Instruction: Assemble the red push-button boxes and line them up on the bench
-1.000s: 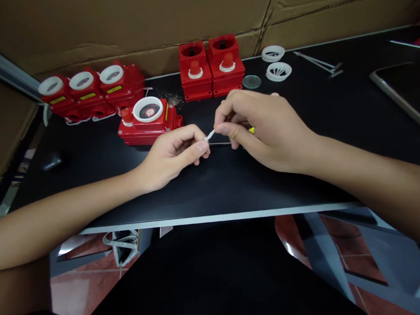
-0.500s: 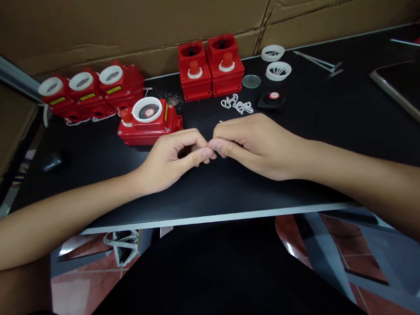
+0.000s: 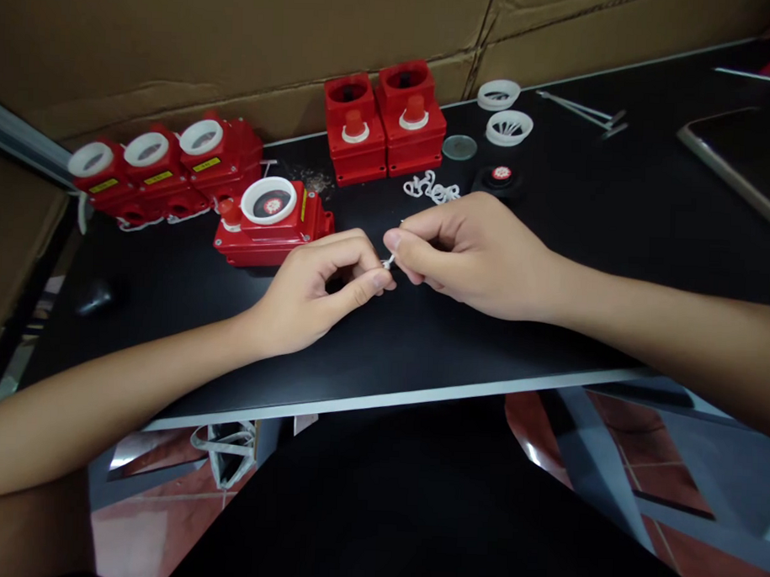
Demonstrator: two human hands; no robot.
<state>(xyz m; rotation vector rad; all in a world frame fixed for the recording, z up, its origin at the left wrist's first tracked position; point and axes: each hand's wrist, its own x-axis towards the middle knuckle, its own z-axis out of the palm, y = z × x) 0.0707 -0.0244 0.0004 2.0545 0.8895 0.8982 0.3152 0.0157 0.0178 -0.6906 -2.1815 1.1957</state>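
Left hand (image 3: 325,292) pinches the near-left part of a thin white strip (image 3: 389,261). Its visible length slants far and right across a small gap to the right hand (image 3: 480,256), which grips the other part; both hands touch it.

The pinched strip (image 3: 389,262) and the curly strips (image 3: 431,189) are showing white. The tabletop (image 3: 332,362) is showing black with a pale edge (image 3: 387,399). 6 boxes (image 3: 253,248) are showing red, 4 of them carrying white rings (image 3: 267,221) and yellow labels (image 3: 158,179). The cardboard (image 3: 242,48) is looking brown, the tiles (image 3: 626,415) reddish with pale lines.
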